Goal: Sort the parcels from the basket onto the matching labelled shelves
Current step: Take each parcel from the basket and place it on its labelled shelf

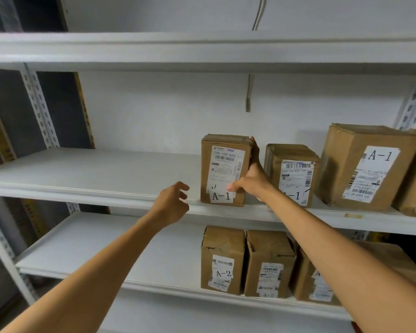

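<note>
A brown cardboard parcel marked A-1 point(222, 164) stands upright on the middle white shelf point(94, 179). My right hand point(252, 174) grips its right side, thumb on the front label and fingers along the right face. My left hand point(174, 203) hovers just left of the parcel at the shelf's front edge, fingers loosely curled and holding nothing. Two more A-1 parcels point(292, 174) point(368, 167) stand to the right on the same shelf. The basket is out of view.
The lower shelf point(106, 248) carries several parcels marked A-2 point(222, 259). The top shelf point(154, 48) spans above. Perforated metal uprights point(40, 109) flank the rack. The left halves of the middle and lower shelves are bare white board.
</note>
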A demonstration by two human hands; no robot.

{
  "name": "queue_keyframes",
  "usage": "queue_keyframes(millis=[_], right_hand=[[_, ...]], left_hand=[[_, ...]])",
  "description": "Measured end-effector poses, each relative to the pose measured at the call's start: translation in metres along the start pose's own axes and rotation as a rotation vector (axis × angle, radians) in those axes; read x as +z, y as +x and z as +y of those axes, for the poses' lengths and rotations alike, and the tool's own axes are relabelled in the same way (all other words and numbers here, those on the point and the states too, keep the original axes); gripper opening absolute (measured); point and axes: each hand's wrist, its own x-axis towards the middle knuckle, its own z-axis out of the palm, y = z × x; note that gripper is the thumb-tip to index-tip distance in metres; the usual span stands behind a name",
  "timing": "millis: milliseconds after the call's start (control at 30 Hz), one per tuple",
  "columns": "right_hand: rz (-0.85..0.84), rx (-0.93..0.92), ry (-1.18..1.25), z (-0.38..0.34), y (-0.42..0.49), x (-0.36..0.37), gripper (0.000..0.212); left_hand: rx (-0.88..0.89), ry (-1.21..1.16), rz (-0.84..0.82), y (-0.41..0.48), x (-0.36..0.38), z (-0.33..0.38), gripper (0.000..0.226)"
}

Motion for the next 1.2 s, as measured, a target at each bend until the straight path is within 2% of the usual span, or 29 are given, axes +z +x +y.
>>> queue_keyframes(millis=[67, 133, 200, 267, 300, 367, 433, 500, 600, 700, 867, 1033, 1067, 1133, 1200], right_hand=[[0.034, 0.031, -0.056, 0.002, -0.001, -0.003, 0.096], [0.106, 0.029, -0.104, 0.0, -0.004, -0.004, 0.108], [0.225, -0.059, -0.101, -0.01, -0.011, 0.0, 0.128], [0.34, -0.231, -0.195, -0.025, -0.016, 0.006, 0.129], [0.359, -0.333, -0.314, -0.031, -0.015, 0.007, 0.127], [0.288, -0.438, -0.667, -0.041, -0.009, 0.009, 0.12], [0.196, -0.407, -1.024, -0.049, 0.002, 0.012, 0.113], [0.189, -0.338, -1.17, -0.059, 0.009, 0.021, 0.111], [0.21, -0.186, -1.119, -0.07, 0.012, 0.038, 0.103], [0.279, -0.181, -1.131, -0.068, 0.008, 0.045, 0.09], [0.361, -0.14, -1.075, -0.058, 0.001, 0.025, 0.091], [0.264, -0.072, -1.115, -0.052, -0.007, -0.003, 0.101], [0.264, -0.084, -1.126, -0.055, -0.012, 0.0, 0.102], [0.306, -0.235, -1.099, -0.066, -0.029, 0.012, 0.097], [0.236, -0.419, -1.007, -0.077, -0.051, 0.029, 0.079]], left_hand=[[-0.007, 0.025, -0.008, 0.0, 0.0, -0.001, 0.051], [-0.007, 0.027, 0.0, 0.0, -0.002, 0.0, 0.048], [0.0, 0.028, 0.013, 0.0, -0.005, 0.0, 0.045], [0.008, 0.037, 0.022, -0.001, -0.008, -0.001, 0.045], [0.011, 0.043, 0.022, -0.002, -0.009, -0.001, 0.045], [0.012, 0.049, 0.022, -0.003, -0.01, -0.002, 0.044], [0.014, 0.063, 0.028, -0.005, -0.008, -0.001, 0.043], [0.016, 0.083, 0.032, -0.008, -0.004, -0.001, 0.042], [0.02, 0.099, 0.022, -0.012, 0.002, -0.002, 0.042], [0.029, 0.114, 0.022, -0.015, 0.001, -0.006, 0.041], [0.022, 0.108, 0.047, -0.023, -0.007, -0.015, 0.038], [0.007, 0.085, 0.051, -0.042, 0.006, -0.024, 0.034], [0.006, 0.098, 0.035, -0.046, 0.01, -0.025, 0.034], [0.008, 0.127, 0.009, -0.053, 0.017, -0.026, 0.034], [0.02, 0.165, 0.007, -0.06, 0.019, -0.025, 0.034]])
